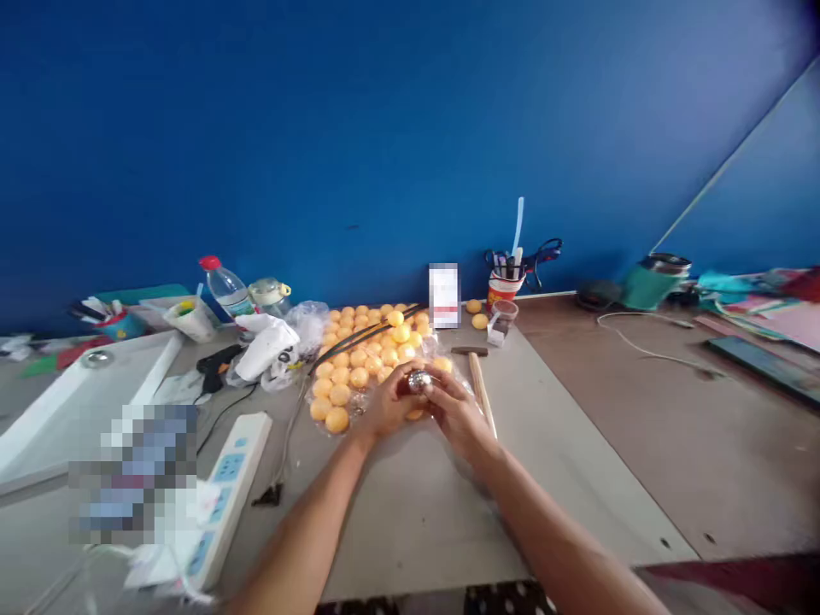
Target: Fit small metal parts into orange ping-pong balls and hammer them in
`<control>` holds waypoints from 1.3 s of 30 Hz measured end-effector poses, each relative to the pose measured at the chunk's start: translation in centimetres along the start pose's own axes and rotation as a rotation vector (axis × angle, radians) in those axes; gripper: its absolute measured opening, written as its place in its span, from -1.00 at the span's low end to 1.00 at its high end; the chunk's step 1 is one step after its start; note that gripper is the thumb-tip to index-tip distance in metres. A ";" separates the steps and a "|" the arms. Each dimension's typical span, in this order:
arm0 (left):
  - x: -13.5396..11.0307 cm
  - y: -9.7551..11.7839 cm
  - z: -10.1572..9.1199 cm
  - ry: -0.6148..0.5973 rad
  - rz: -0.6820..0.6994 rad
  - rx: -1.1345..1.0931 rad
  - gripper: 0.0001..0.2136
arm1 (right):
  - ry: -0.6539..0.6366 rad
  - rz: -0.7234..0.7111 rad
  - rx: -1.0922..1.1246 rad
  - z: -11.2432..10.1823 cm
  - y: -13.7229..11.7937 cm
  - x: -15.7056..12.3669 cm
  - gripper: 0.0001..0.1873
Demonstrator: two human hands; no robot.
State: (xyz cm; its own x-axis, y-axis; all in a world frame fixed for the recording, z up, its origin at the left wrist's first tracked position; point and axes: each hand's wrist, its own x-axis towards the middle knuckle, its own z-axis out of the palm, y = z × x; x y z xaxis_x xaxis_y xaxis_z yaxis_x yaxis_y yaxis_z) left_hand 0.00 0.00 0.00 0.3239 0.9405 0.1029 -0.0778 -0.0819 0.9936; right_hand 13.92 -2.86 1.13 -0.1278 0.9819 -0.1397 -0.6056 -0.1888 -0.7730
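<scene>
A small shiny silver ball [419, 381] is held between my two hands above the middle of the table. My left hand [388, 405] is closed around its left side. From the right, my right hand [453, 410] grips it with the fingers bent against it. Just behind and to the left of my hands, many orange balls [339, 395], like table-tennis balls, lie together in clear plastic. Some balls are partly hidden by my hands. A hammer [475, 376] with a wooden handle lies right beside my right hand.
A white power strip [229, 491], a cable plug [267, 494] and a black glue gun [214, 367] lie to the left. Behind them stands a red-capped bottle [225, 289]. A cup of tools [505, 286] stands at the wall, with a small clear container [503, 318] before it.
</scene>
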 end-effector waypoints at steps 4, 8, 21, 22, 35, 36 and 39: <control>-0.3 0.0 0.2 -0.007 -0.001 -0.004 -0.57 | 0.010 -0.012 -0.029 0.1 -0.2 -0.2 -0.57; -0.3 -0.2 0.2 -0.018 0.019 -0.018 -0.57 | 0.002 -0.022 -0.057 0.1 -0.3 -0.3 -0.60; -0.5 -0.5 0.6 0.071 0.139 0.256 -0.50 | 0.058 -0.001 -0.042 0.5 -0.3 -0.4 -0.57; -0.5 -0.8 0.6 0.088 0.181 0.295 -0.49 | 0.067 -0.003 -0.040 0.5 -0.3 -0.4 -0.57; -0.3 -1.3 -0.1 0.164 0.624 0.815 -0.66 | 0.090 -0.017 -0.046 0.6 -0.2 -0.3 -0.57; -0.3 -1.2 -0.1 0.171 0.625 0.826 -0.66 | 0.094 -0.018 -0.053 0.6 -0.2 -0.3 -0.57; -0.4 -1.2 -0.1 0.192 0.619 0.861 -0.67 | 0.104 -0.020 -0.073 0.5 -0.2 -0.4 -0.57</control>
State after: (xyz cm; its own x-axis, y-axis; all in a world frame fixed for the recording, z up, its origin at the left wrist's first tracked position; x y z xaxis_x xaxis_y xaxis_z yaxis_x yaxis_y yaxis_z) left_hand -0.08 -0.24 -1.24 0.2967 0.6858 0.6645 0.5365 -0.6954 0.4781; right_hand 13.65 -3.19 1.66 -0.0321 0.9824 -0.1842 -0.5484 -0.1714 -0.8185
